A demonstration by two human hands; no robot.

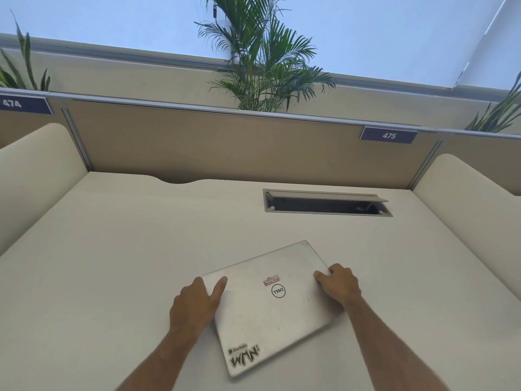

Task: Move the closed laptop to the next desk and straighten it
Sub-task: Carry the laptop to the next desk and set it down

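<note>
One head-worn wide-angle view only, so no overlap w/ another. It is aimed fwd and down over the desk (112, 249), close in. Fingers (218, 289) are seen low-centre; the partition (225, 142) is framed well beyond them, lines bent by the lens.

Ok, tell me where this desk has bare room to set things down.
The desk is bare left of the laptop up to the side divider, and between laptop and cable hatch. Only the laptop's spot, with both hands on it, is taken.
</note>
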